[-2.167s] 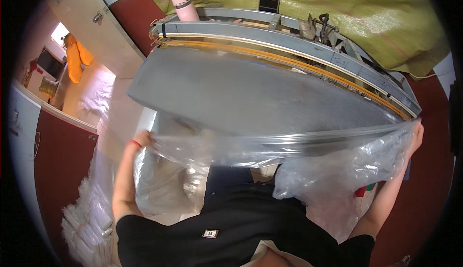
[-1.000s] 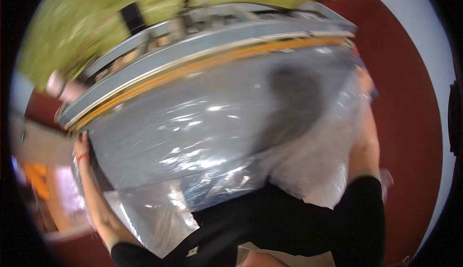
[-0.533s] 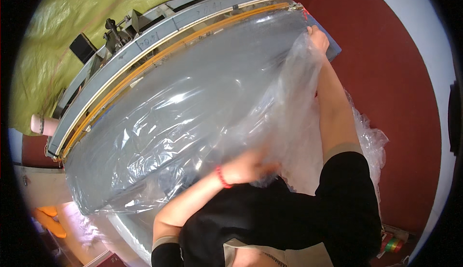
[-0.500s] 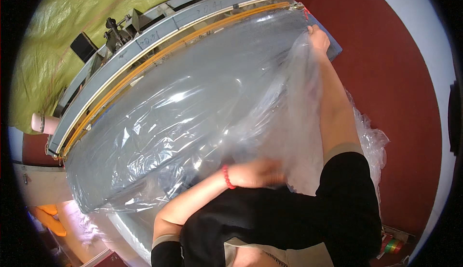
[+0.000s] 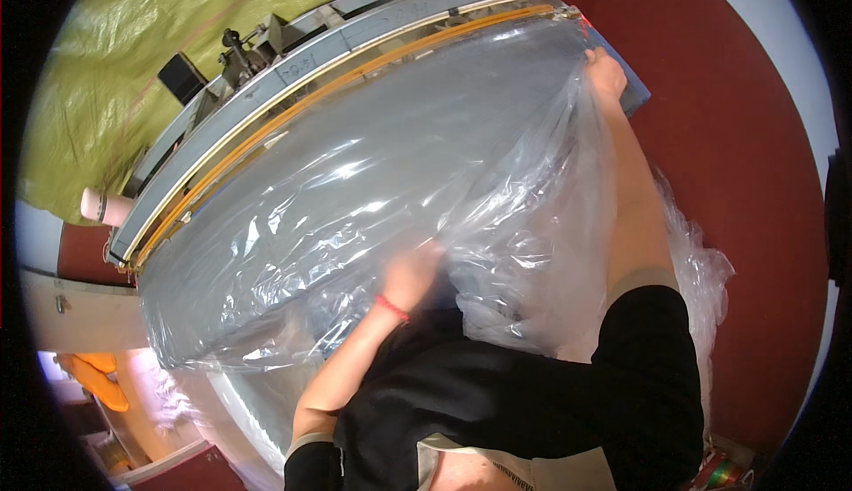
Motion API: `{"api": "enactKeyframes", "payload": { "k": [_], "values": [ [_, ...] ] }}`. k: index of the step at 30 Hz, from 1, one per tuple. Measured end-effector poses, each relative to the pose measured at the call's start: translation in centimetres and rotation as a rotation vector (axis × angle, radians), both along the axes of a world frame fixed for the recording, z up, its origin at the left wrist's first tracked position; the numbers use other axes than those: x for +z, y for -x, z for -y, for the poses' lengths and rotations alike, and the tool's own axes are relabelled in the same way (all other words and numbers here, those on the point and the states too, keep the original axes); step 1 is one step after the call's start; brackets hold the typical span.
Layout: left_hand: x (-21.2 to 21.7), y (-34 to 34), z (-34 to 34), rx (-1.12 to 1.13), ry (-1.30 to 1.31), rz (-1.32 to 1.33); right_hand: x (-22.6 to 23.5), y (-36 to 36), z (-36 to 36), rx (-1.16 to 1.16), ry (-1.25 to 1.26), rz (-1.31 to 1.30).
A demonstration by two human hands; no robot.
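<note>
A wide sheet of clear plastic film (image 5: 355, 212) lies over the grey table, wrinkled and shiny toward its near side. At the table's far right corner my right hand (image 5: 606, 74) is closed on the film's edge, with the arm stretched out and folds running down from the fist. My left hand (image 5: 413, 274), with a red bead bracelet (image 5: 391, 308) at the wrist, is over the near middle of the film. Motion smears its fingers, so their grip does not show. Bunched film hangs between the table and my body.
Along the far side runs a grey metal rail (image 5: 426, 19) with orange strips (image 5: 355, 74) and a black clamp-like fitting (image 5: 235, 52). A dark phone-like rectangle (image 5: 182, 78) and a pink cylinder (image 5: 106, 207) sit beyond it. Yellow-green sheeting (image 5: 115, 74) covers the back; reddish-brown floor (image 5: 737, 154) is right.
My left hand has moved forward and left, away from my body onto the film. My right hand still grips the film's corner. The whole view has shifted slightly.
</note>
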State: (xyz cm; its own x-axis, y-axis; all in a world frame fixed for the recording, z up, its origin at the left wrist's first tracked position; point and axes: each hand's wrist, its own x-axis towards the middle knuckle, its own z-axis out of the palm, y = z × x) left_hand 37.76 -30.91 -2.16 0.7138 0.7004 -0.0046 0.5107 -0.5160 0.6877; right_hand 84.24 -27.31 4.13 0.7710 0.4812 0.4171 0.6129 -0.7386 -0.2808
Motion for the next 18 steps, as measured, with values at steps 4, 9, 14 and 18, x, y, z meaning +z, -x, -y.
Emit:
{"api": "enactKeyframes", "payload": {
  "k": [4,9,14,18],
  "values": [
    [10.4,4.3,0.3,-0.01,0.965,0.749,0.0,0.7,-0.4,0.059,0.041,-0.016],
    [14.1,8.6,-0.4,-0.113,0.378,0.337,0.1,-0.8,0.3,0.12,0.048,-0.052],
    [14.4,14.4,-0.4,0.386,-0.633,-0.118,-0.4,-1.0,-0.1,0.122,0.046,-0.032],
    [17.4,20.6,0.4,0.692,-0.732,-0.056,-1.3,-2.2,-0.3,0.172,0.052,0.0]
  ]
}}
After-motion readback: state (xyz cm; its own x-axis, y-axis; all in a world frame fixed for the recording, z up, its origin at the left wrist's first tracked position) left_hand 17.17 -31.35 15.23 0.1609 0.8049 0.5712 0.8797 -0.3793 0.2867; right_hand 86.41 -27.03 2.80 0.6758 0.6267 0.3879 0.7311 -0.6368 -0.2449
